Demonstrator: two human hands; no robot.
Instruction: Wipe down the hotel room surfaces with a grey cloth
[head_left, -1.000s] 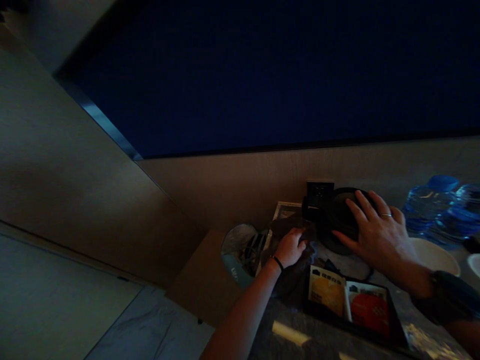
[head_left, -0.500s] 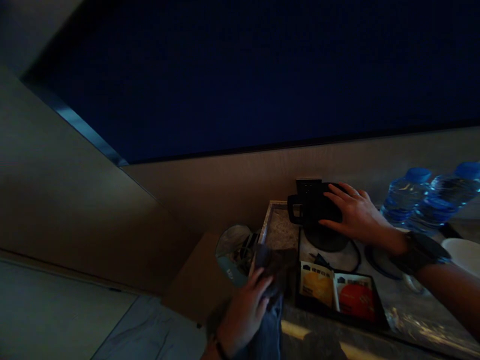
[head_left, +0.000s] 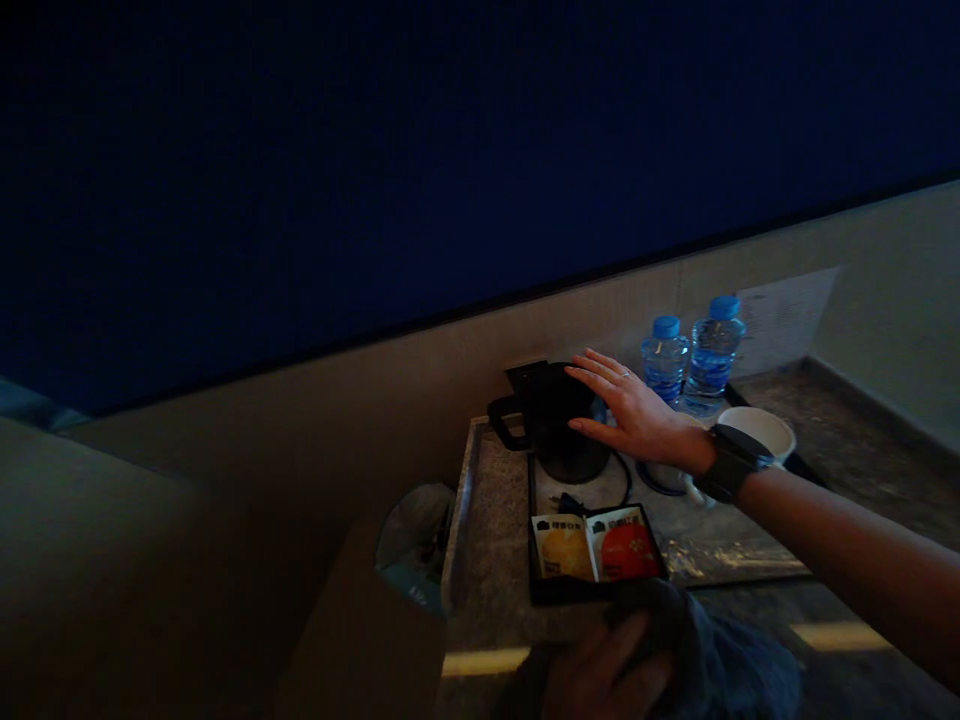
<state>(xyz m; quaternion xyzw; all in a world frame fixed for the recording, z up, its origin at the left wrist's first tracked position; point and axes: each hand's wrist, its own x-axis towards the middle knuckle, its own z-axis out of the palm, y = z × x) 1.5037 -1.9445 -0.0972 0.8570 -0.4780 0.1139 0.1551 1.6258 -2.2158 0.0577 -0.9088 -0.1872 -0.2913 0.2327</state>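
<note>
A black kettle [head_left: 551, 415] with its handle to the left stands on a round base at the back of the counter. My right hand [head_left: 637, 415], wearing a ring and a dark watch, lies against the kettle's right side with fingers spread. Low in the view, my left hand [head_left: 607, 675] is closed on a dark grey-blue cloth [head_left: 735, 655], which rests over the counter. Between the hands a small black tray [head_left: 574, 592] holds a yellow packet [head_left: 562, 548] and a red packet [head_left: 626, 545]. A black plug [head_left: 570, 503] lies behind them.
Two blue-capped water bottles [head_left: 664, 360] stand at the back wall. A white bowl [head_left: 757, 430] sits right of my wrist, near crinkled clear plastic [head_left: 712, 560]. A bin with a clear liner [head_left: 416, 540] is left of the counter's raised edge [head_left: 459, 520]. Paper [head_left: 787, 315] leans behind the bottles.
The view has turned rightward, showing more counter. My left hand and the cloth have moved from the counter's left edge to in front of the packets. My right hand stays at the kettle.
</note>
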